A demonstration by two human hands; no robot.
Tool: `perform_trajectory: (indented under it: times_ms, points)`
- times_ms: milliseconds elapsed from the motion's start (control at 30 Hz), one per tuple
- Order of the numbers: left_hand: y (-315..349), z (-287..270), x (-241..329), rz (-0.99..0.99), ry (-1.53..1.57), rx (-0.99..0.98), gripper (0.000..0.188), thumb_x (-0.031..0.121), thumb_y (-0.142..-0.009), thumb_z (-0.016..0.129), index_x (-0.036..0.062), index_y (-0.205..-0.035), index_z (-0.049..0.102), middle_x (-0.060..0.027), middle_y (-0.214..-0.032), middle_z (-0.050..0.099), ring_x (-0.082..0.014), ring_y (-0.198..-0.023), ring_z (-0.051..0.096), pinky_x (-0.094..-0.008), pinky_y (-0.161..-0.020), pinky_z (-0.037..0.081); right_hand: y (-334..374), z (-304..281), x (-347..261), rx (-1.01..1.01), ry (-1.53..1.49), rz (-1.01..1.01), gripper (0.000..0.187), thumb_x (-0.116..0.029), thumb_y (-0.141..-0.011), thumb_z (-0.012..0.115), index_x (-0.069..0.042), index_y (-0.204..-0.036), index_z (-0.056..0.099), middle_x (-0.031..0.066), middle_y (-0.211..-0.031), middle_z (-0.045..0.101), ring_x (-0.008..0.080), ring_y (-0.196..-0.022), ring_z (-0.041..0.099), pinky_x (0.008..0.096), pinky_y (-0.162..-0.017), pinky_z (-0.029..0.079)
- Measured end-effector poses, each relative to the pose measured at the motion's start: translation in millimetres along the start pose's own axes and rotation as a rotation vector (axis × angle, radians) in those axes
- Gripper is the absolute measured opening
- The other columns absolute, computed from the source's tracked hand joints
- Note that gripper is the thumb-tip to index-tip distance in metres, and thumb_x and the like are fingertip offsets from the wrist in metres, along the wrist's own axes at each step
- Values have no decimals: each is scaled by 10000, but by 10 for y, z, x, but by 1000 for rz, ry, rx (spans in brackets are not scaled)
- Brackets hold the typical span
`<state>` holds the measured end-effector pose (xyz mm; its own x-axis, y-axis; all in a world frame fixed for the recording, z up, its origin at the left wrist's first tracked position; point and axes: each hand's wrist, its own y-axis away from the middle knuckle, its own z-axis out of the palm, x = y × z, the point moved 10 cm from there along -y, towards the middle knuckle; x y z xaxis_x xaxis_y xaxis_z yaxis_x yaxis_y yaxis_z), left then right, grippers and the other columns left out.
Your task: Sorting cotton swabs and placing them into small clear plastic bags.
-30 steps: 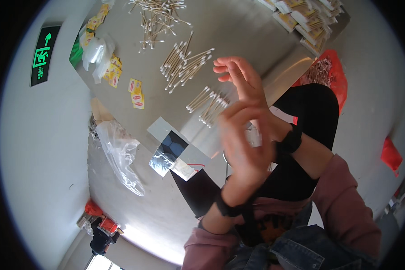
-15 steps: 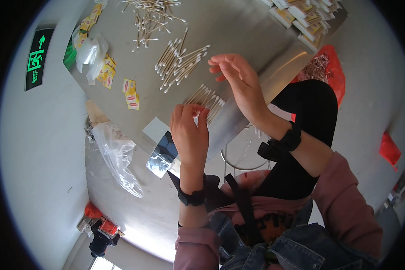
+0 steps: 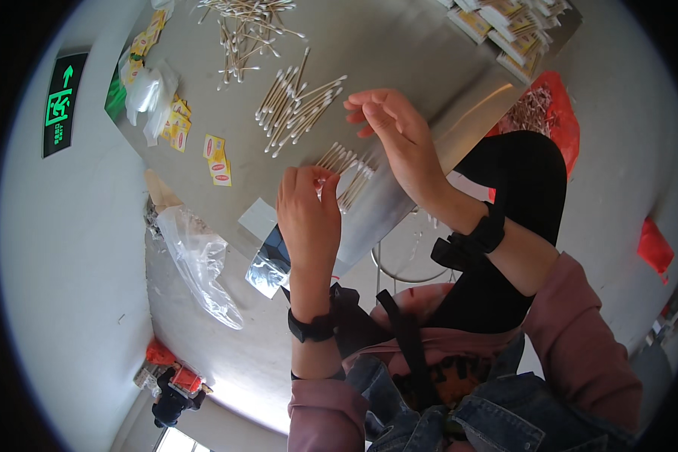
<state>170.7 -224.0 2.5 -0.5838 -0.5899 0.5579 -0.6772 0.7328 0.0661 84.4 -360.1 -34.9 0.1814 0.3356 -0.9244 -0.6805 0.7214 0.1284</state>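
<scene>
My left hand (image 3: 307, 218) is over the steel table (image 3: 218, 83), its thumb and forefinger pinched at the ends of a few cotton swabs (image 3: 337, 159). Part of those swabs is hidden behind the fingers. Close beside them lies a small row of cotton swabs (image 3: 358, 187), near the table's front edge. My right hand (image 3: 405, 147) hovers just right of these swabs, open and empty, fingers slightly bent and thumb apart. Beyond both hands lies a loose bundle of cotton swabs (image 3: 294, 105), and farther off a bigger scattered heap (image 3: 241, 38).
Small yellow-and-white packets (image 3: 218, 160) lie left on the table, near a clear plastic bag (image 3: 152, 94). Stacked flat packs (image 3: 508, 30) fill the far right corner. Below the table are a red bag of swabs (image 3: 546, 113) and a stool (image 3: 407, 267). A person (image 3: 175, 399) works far off.
My left hand has shifted slightly left, and a few swabs at its fingertips now stand apart from the rest of the row. The right hand has hardly moved.
</scene>
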Motion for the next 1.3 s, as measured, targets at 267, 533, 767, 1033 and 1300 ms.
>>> perform_trajectory:
  times_ms: [267,533,767,1033,1300]
  points:
    - [-291,-242,-119,75,-108,52,84,86,-856,687,47,-887,619,-94,-875,587,-296,-836,593,-414,-744,457,-5,271,-334,-330,752,-405,153,-38,-859,640,-78,-999,595,44,-894,630,229,-866,634,374,-728,503]
    - [143,-228,48,115,25,282,413,113,-871,701,21,-1258,591,-154,-1104,634,-332,-1025,604,-433,-897,453,146,420,-308,-500,958,-597,210,-4,-782,647,-86,-964,583,59,-868,623,284,-861,629,406,-725,509]
    - [452,406,127,126,-377,48,978,570,-904,589,-95,-1515,212,-271,-1583,241,-405,-1498,182,-528,-1197,186,183,511,-256,-572,1057,-598,192,3,-800,658,-71,-956,572,68,-871,616,285,-853,622,399,-717,503]
    - [476,382,59,143,-262,115,932,500,-896,635,-75,-1511,236,-253,-1569,288,-407,-1486,218,-527,-1198,195,199,65,-780,-407,1334,-551,207,25,-842,594,-48,-1027,536,137,-927,630,366,-907,618,425,-761,497]
    - [565,-161,-33,156,128,426,147,87,-805,753,68,-927,673,-92,-1017,604,-291,-945,558,-419,-886,416,595,-2035,-1935,59,1607,18,118,-138,-1000,506,-48,-1069,535,146,-933,610,302,-843,591,360,-784,476]
